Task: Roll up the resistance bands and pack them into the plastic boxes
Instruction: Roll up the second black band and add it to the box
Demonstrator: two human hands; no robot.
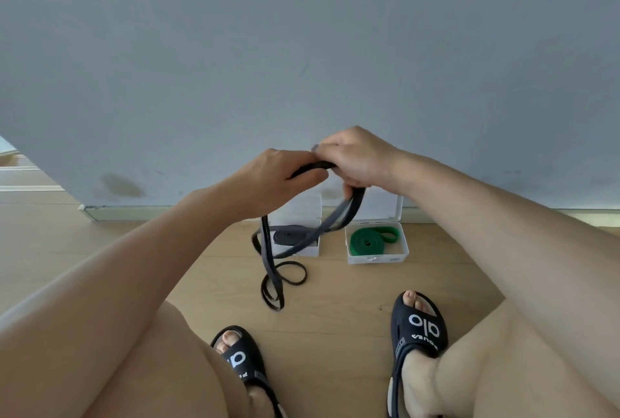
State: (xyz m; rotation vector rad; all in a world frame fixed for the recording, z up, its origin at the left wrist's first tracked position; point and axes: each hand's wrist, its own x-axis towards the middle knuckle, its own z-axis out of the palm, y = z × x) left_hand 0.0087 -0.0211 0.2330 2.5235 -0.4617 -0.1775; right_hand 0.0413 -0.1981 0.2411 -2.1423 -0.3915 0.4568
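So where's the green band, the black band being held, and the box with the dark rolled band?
Green band [369, 239], head view: on its rolled coil.
Black band [280, 275], head view: on the loop lying on the floor.
Left box [310, 251], head view: on its front right corner.

A long black resistance band [268, 263] hangs in loose loops, its lower coils lying on the floor. Behind it stand two open clear plastic boxes: the left box [313, 251] holds a rolled grey band [290, 237], the right box [377, 258] a rolled green band [370, 239].
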